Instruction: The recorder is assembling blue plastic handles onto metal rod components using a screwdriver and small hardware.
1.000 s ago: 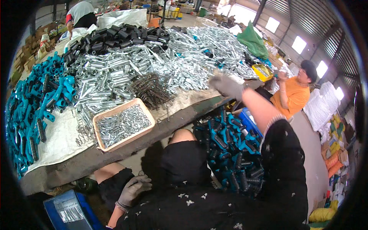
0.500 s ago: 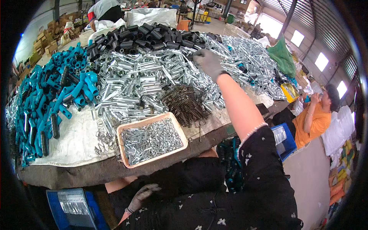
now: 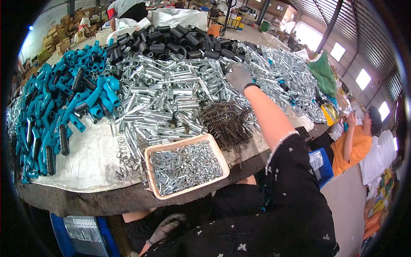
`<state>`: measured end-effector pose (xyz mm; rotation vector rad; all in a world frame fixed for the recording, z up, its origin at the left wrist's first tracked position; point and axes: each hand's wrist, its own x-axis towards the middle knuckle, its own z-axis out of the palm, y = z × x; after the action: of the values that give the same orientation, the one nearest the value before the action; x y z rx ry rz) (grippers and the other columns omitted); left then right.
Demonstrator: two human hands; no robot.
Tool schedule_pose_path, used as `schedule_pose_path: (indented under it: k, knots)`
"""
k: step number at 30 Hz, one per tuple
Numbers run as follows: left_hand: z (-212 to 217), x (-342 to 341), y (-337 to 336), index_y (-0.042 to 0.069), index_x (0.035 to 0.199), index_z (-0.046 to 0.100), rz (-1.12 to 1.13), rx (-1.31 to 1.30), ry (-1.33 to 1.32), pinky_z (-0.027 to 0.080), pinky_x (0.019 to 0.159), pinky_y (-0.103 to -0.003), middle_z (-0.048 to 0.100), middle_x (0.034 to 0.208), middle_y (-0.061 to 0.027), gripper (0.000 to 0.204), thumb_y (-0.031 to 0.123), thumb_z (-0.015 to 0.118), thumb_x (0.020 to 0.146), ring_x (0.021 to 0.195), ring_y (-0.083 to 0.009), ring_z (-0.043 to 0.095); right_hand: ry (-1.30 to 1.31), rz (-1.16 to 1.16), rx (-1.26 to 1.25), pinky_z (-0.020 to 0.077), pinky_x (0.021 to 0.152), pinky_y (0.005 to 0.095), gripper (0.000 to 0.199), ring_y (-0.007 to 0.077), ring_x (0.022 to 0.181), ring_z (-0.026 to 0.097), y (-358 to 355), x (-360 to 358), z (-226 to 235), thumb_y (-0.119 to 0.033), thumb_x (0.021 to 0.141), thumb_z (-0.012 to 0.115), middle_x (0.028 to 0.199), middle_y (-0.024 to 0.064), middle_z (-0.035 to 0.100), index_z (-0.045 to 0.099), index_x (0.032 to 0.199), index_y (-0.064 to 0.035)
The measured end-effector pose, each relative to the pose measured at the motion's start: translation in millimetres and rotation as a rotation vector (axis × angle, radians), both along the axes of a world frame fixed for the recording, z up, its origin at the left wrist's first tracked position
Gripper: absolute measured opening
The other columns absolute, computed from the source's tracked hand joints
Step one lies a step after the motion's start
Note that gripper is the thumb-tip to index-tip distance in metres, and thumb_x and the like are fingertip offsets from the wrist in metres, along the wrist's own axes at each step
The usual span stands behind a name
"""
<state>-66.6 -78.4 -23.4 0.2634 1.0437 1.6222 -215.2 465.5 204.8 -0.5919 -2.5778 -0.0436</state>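
My right hand (image 3: 239, 77), in a grey glove, reaches far across the table onto the heap of shiny metal tubes (image 3: 180, 92), near its border with black plastic sleeves (image 3: 171, 39). Its fingers are curled downward; anything inside them is hidden. My left hand (image 3: 168, 227), also gloved, lies low by my lap below the table edge, fingers stretched out and holding nothing. Between the tubes and the front edge sits a dark clump of coil springs (image 3: 225, 126). Beside it, a cream tray (image 3: 150, 171) is filled with small metal pins or bolts.
Teal handle-like parts (image 3: 60, 115) are heaped on the left, with loose springs (image 3: 124, 156) nearby. Blue bins (image 3: 60, 233) stand below the table at left and at right (image 3: 327, 171). A person in orange (image 3: 351, 143) sits at right; another person (image 3: 128, 9) bends at the back.
The view has shifted, so the table appears farther right and lower. My right hand has come slightly closer across the tubes. The person in orange has lowered their hands a little.
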Motion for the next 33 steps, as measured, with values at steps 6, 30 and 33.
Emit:
schedule_pose_path:
  k: [6, 30, 33]
  knots:
    - [-11, -3, 2, -0.001, 0.134, 0.055, -0.043, -0.067, 0.048, 0.039, 0.109, -0.035, 0.059, 0.132, -0.0128, 0.039, 0.014, 0.057, 0.098, 0.122, -0.0229, 0.054, 0.158, 0.403, -0.426, 0.0448, 0.101, 0.0428, 0.044, 0.0403, 0.114, 0.060, -71, -23, 19, -0.028, 0.092, 0.059, 0.120, 0.0274, 0.063, 0.060, 0.126, -0.0003]
    - [-11, 20, -26, -0.001, 0.148, 0.040, -0.075, 0.338, 0.150, 0.047, 0.102, -0.040, 0.058, 0.135, -0.0154, 0.059, 0.042, 0.040, 0.107, 0.116, -0.0228, 0.059, -0.375, 0.702, -0.405, 0.0533, 0.084, 0.0433, 0.033, 0.0371, 0.102, 0.066, -287, 197, 17, -0.016, 0.090, 0.065, 0.110, 0.0212, 0.066, 0.055, 0.119, -0.0050]
    - [51, 31, -17, 0.000, 0.150, 0.036, -0.214, 0.216, 0.113, 0.043, 0.107, -0.037, 0.055, 0.137, -0.0145, 0.068, 0.052, 0.028, 0.107, 0.120, -0.0217, 0.057, -0.576, 1.009, -0.280, 0.0542, 0.079, 0.0406, 0.038, 0.0324, 0.094, 0.066, -324, 272, -42, -0.011, 0.083, 0.070, 0.112, 0.0138, 0.058, 0.058, 0.120, -0.0106]
